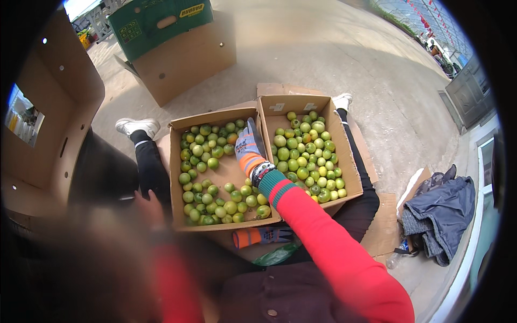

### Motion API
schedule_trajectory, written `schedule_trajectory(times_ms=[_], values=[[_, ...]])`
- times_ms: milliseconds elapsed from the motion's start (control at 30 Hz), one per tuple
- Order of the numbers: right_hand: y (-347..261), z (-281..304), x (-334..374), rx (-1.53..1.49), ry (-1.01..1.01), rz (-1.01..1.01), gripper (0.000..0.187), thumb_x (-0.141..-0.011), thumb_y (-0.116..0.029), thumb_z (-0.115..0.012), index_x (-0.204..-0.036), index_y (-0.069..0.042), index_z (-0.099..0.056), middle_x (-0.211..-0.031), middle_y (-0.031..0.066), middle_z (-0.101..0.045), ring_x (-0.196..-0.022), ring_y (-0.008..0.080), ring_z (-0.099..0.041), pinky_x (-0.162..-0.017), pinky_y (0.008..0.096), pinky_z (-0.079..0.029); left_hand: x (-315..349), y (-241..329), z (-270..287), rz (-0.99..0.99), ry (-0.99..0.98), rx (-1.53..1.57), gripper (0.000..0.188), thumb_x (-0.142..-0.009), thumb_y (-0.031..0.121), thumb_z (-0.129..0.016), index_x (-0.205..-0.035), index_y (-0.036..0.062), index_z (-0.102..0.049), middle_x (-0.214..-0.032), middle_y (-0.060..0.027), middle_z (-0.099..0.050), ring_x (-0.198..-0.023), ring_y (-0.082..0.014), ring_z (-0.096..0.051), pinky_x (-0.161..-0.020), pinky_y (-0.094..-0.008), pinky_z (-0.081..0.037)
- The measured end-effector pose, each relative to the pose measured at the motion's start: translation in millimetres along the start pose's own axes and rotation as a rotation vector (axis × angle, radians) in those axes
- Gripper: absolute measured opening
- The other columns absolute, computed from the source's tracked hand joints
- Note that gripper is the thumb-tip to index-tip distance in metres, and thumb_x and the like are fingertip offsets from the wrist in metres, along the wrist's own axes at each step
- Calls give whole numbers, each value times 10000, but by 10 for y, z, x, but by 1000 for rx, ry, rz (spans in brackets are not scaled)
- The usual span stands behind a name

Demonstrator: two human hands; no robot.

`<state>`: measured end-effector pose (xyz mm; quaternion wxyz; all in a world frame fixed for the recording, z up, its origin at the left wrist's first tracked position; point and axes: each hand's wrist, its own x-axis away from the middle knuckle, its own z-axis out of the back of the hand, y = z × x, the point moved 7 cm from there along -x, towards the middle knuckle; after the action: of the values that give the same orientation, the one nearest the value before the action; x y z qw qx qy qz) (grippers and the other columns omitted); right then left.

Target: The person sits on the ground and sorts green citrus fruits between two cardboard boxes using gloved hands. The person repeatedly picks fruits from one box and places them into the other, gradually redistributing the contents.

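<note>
My right hand (pixel 248 144), in a grey and orange glove, is at the inner right side of the left cardboard box (pixel 175 161), next to its dividing wall. Its fingers look bent together, and whatever they hold is hidden. Green tomatoes (pixel 230 207), some turning orange, lie along that box's far, left and near sides, around a bare patch of bottom. More green tomatoes (pixel 303 159) fill much of the right cardboard box (pixel 350 177). Bare and smeared by motion, my left hand (pixel 151 209) is outside the left box, near a thin white object (pixel 126 198) I cannot identify.
A spare orange and grey glove (pixel 261 236) and green plastic (pixel 277 254) lie before the boxes. My legs flank them. A large open carton (pixel 48 118) stands left, a green and brown carton (pixel 177 59) beyond. Dark clothing (pixel 441 207) and a plastic bottle (pixel 395 259) lie right.
</note>
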<state>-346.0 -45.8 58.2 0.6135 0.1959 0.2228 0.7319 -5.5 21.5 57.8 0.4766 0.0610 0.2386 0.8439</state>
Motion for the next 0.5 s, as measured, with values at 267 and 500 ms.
schedule_trajectory(times_ms=[267,500], values=[[15,110,7,-271,32,-88,326,-827,-348,-574,-1028,-102,-642,-1031,83,-615,-1124,274,-503,-1130,546,-96,-29,-59,-31,-30,-7,-7,582,-893,386,-530,-1334,18,-437,-1325,-212,-485,-1212,-358,-472,-995,-426,-387],[1132,479,673,-867,560,-616,577,-761,-345,-689,-1262,-137,-495,-1162,62,-564,-1144,246,-488,-1102,513,-175,-141,-182,-89,-97,27,-46,585,-892,379,-534,-1322,-8,-444,-1303,-234,-496,-1203,-370,-474,-995,-411,-389]])
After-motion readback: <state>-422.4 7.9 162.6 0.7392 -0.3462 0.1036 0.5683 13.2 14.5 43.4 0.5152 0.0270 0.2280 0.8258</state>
